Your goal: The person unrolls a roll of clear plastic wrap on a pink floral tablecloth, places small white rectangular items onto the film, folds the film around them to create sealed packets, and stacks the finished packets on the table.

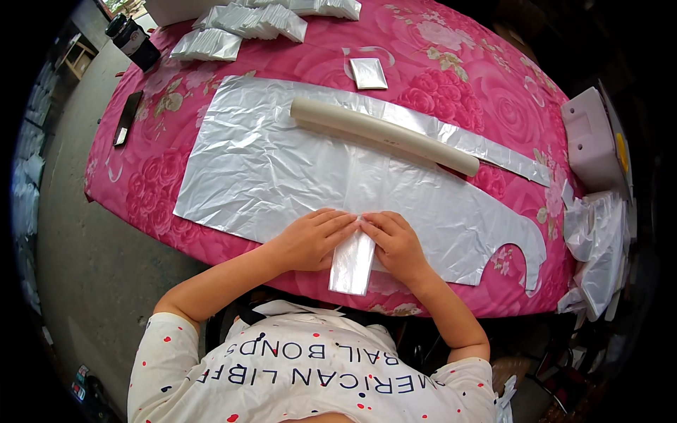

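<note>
Both of my hands meet at the table's near edge, over a narrow strip of folded plastic sheet (352,266). My left hand (314,238) grips its upper left side, and my right hand (396,243) its upper right, with the fingertips almost touching. The strip's lower end hangs toward me, shiny and whitish. Under and beyond my hands a thin translucent plastic apron (261,162) is spread out, with a curved cutout at its right end. A long beige cardboard tube (381,135) lies slantwise across it.
A folded square plastic packet (369,74) sits beyond the tube. Stacks of similar packets (264,25) are at the far left, near a dark bottle (132,42). A black phone (127,118) lies left. At right are a pale box (596,141) and crumpled plastic (596,247).
</note>
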Motion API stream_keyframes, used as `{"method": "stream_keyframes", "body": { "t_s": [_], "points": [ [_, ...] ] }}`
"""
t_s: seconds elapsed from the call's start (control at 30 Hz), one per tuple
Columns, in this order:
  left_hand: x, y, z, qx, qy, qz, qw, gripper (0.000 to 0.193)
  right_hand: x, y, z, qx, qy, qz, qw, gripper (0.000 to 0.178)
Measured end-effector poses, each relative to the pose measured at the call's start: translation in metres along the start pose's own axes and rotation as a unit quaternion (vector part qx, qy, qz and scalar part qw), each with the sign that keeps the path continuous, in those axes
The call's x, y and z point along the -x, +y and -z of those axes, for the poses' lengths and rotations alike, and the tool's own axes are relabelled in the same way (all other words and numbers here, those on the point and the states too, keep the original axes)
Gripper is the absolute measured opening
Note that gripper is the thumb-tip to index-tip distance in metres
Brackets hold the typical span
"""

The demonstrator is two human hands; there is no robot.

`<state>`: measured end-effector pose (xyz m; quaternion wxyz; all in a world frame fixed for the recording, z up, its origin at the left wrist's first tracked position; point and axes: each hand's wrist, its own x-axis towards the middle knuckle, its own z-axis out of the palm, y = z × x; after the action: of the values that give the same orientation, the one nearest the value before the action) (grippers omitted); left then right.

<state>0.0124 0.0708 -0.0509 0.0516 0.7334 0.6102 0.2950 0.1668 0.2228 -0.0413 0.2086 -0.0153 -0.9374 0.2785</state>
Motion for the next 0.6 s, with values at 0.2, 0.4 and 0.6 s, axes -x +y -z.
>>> {"method": "stream_keyframes", "body": {
  "t_s": [0.2,0.4,0.6],
  "points": [
    [-0.014,0.002,-0.001,0.063,0.058,0.108,0.99,0.048,-0.006,0.002,0.005,-0.051,0.018,-0.111,0.992,0.022],
    [-0.038,0.001,0.013,0.322,0.083,0.398,0.855,0.047,-0.042,0.01,0.018,-0.224,-0.044,-0.448,0.865,0.026],
    [-0.028,0.004,-0.006,-0.041,-0.043,0.13,0.99,0.066,-0.052,0.019,0.023,-0.256,-0.1,-0.487,0.829,0.025]
  ]
}}
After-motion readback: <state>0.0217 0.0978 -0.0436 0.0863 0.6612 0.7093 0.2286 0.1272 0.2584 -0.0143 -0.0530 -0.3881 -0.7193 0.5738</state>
